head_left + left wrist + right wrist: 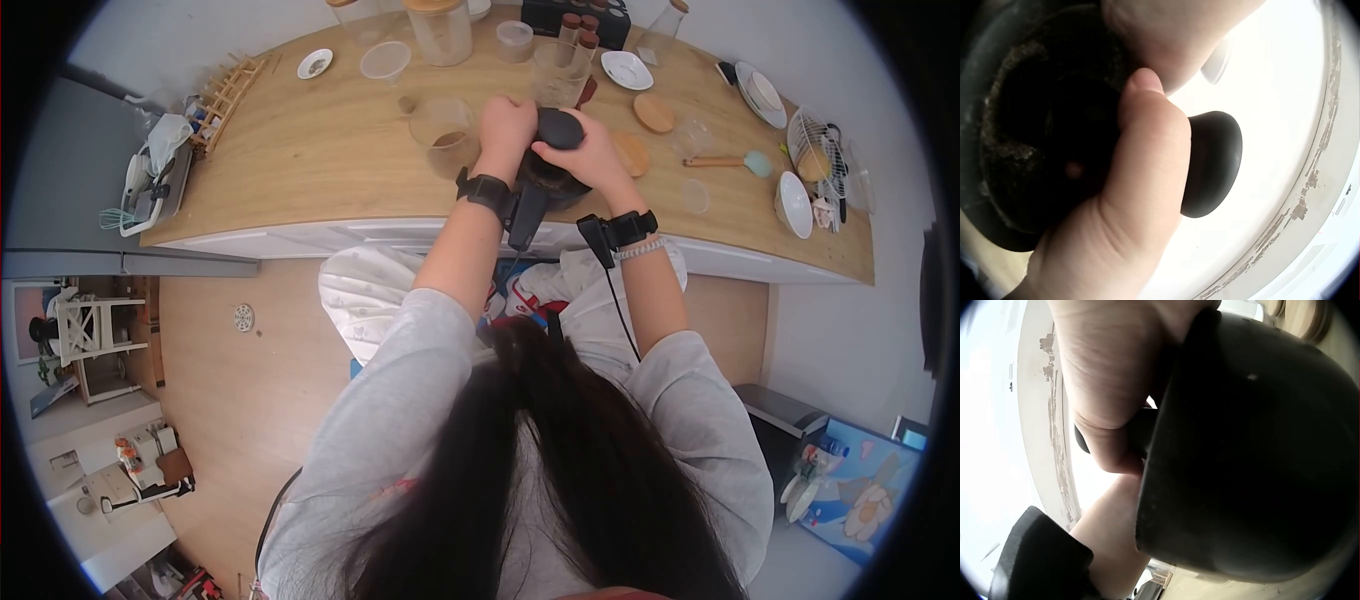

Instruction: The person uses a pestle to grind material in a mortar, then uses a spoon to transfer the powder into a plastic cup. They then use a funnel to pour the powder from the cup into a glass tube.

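Observation:
Both hands grip a black rounded appliance part (560, 128) close to the counter's front edge. The left hand (507, 132) is on its left side; in the left wrist view the left thumb (1147, 162) lies bent along a dark round vessel (1054, 125) with brownish residue round its inside, a black knob (1213, 164) beside it. My right hand (595, 160) holds the right side, thumb pointing left; in the right wrist view the right hand (1110, 375) wraps the edge of the large black shape (1254, 450). Most fingers are hidden behind it.
Left of the hands stands a clear cup (443, 125) with brown contents; behind them is another clear container (560, 72). On the right lie wooden lids (653, 113), a spatula (757, 164) and a white bowl (794, 205). A wooden rack (225, 100) is far left.

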Available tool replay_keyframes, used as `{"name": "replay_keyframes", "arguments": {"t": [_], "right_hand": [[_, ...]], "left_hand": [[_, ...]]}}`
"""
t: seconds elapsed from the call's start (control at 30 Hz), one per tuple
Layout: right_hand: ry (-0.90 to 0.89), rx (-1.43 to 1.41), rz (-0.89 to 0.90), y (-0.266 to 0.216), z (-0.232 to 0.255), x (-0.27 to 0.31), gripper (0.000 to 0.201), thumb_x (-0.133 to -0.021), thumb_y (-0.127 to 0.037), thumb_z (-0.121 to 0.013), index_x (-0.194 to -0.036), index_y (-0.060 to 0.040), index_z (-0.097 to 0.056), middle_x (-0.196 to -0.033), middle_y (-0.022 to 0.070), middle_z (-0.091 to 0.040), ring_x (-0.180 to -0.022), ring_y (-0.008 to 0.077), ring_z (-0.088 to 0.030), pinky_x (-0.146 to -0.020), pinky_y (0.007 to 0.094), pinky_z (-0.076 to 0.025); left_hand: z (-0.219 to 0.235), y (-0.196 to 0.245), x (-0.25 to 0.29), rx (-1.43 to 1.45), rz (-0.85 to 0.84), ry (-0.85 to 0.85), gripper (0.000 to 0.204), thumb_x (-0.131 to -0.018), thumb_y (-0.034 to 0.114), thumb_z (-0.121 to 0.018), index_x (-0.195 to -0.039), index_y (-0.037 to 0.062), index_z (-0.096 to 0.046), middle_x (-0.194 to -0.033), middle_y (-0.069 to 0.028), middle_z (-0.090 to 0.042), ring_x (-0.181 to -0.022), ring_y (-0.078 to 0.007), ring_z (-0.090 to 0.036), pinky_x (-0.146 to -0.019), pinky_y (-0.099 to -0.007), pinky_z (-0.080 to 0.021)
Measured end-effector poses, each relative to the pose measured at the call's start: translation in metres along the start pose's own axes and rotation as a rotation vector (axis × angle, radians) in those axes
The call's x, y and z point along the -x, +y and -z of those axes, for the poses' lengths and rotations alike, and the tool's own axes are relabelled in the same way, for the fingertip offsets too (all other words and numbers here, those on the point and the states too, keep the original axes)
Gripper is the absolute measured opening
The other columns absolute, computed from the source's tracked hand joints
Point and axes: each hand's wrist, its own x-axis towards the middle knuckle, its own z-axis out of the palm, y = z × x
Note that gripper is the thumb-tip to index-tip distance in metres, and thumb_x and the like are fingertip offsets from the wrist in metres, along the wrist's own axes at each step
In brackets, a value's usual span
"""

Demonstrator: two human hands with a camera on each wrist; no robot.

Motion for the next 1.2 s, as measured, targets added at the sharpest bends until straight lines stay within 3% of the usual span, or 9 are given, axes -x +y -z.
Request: {"name": "replay_keyframes", "arguments": {"t": [0.3, 0.4, 0.5, 0.63, 0.83, 0.93, 1.03, 1.13, 1.2], "right_hand": [[-0.159, 0.090, 0.034, -0.002, 0.004, -0.002, 0.029, -0.063, -0.018, -0.072, -0.082, -0.0053, -0.054, -0.073, 0.0084, -0.056, -0.065, 0.0239, -0.052, -0.062, 0.0317, -0.043], [-0.117, 0.095, 0.019, -0.003, 0.004, 0.001, 0.028, -0.068, -0.013, -0.073, -0.086, -0.0039, -0.053, -0.077, 0.0010, -0.054, -0.071, 0.0105, -0.048, -0.067, 0.0245, -0.042], [0.056, -0.028, -0.032, -0.001, 0.005, 0.000, 0.027, -0.069, -0.014, -0.074, -0.085, -0.0035, -0.055, -0.077, 0.0000, -0.056, -0.072, 0.0092, -0.050, -0.066, 0.0240, -0.043], [0.050, -0.060, -0.049, -0.004, 0.009, 0.001, 0.027, -0.069, -0.015, -0.074, -0.084, -0.0031, -0.056, -0.079, -0.0004, -0.058, -0.073, 0.0082, -0.052, -0.067, 0.0238, -0.043], [-0.061, 0.048, -0.066, -0.006, 0.007, 0.002, 0.031, -0.067, -0.016, -0.075, -0.086, -0.0016, -0.055, -0.081, 0.0014, -0.058, -0.074, 0.0102, -0.051, -0.069, 0.0245, -0.043], [-0.163, 0.033, 0.009, -0.009, 0.007, 0.001, 0.032, -0.064, -0.018, -0.073, -0.088, -0.0031, -0.057, -0.077, 0.0067, -0.059, -0.069, 0.0176, -0.055, -0.066, 0.0284, -0.045], [-0.271, 0.103, 0.016, -0.013, 0.009, 0.000, 0.028, -0.065, -0.013, -0.072, -0.082, -0.0030, -0.051, -0.075, 0.0042, -0.052, -0.070, 0.0141, -0.046, -0.066, 0.0276, -0.042], [-0.229, 0.139, 0.223, -0.013, 0.003, 0.001, 0.028, -0.064, -0.011, -0.071, -0.080, -0.0033, -0.049, -0.072, 0.0061, -0.048, -0.067, 0.0185, -0.045, -0.065, 0.0293, -0.041], [-0.239, 0.150, 0.184, -0.015, 0.004, 0.002, 0.028, -0.064, -0.011, -0.071, -0.080, -0.0033, -0.049, -0.073, 0.0067, -0.049, -0.069, 0.0201, -0.046, -0.066, 0.0302, -0.042]], "left_hand": [[-0.005, -0.006, -0.003, 0.005, -0.008, 0.019, 0.030, -0.070, 0.023, -0.055, -0.078, -0.0049, -0.062, -0.074, -0.0241, -0.062, -0.073, -0.0339, -0.062, -0.068, -0.0375, -0.048], [-0.006, -0.007, -0.005, 0.009, 0.000, 0.015, 0.031, -0.071, 0.024, -0.054, -0.079, -0.0049, -0.062, -0.075, -0.0242, -0.062, -0.075, -0.0340, -0.062, -0.069, -0.0377, -0.048], [-0.004, -0.006, -0.002, -0.003, -0.018, 0.026, 0.032, -0.071, 0.024, -0.054, -0.079, -0.0049, -0.062, -0.076, -0.0243, -0.062, -0.076, -0.0343, -0.062, -0.071, -0.0380, -0.048], [-0.002, -0.004, -0.001, -0.010, -0.007, 0.013, 0.032, -0.071, 0.025, -0.054, -0.080, -0.0046, -0.063, -0.077, -0.0245, -0.062, -0.078, -0.0344, -0.062, -0.072, -0.0381, -0.048], [-0.002, -0.003, -0.002, -0.016, -0.001, 0.000, 0.032, -0.071, 0.025, -0.054, -0.080, -0.0043, -0.063, -0.078, -0.0244, -0.063, -0.079, -0.0343, -0.062, -0.072, -0.0378, -0.048], [-0.002, -0.003, -0.001, -0.019, 0.005, 0.006, 0.032, -0.071, 0.025, -0.054, -0.080, -0.0042, -0.063, -0.078, -0.0242, -0.063, -0.078, -0.0341, -0.063, -0.072, -0.0377, -0.048], [-0.002, -0.003, -0.001, -0.021, 0.003, 0.013, 0.032, -0.071, 0.025, -0.054, -0.080, -0.0041, -0.063, -0.077, -0.0241, -0.063, -0.078, -0.0341, -0.063, -0.071, -0.0379, -0.048], [-0.004, -0.006, -0.004, -0.028, 0.003, 0.012, 0.032, -0.071, 0.025, -0.054, -0.080, -0.0041, -0.063, -0.076, -0.0241, -0.063, -0.077, -0.0343, -0.063, -0.071, -0.0382, -0.048], [-0.005, -0.007, -0.005, -0.021, -0.004, 0.014, 0.032, -0.071, 0.025, -0.054, -0.080, -0.0040, -0.063, -0.076, -0.0241, -0.063, -0.077, -0.0345, -0.063, -0.071, -0.0385, -0.048]]}}
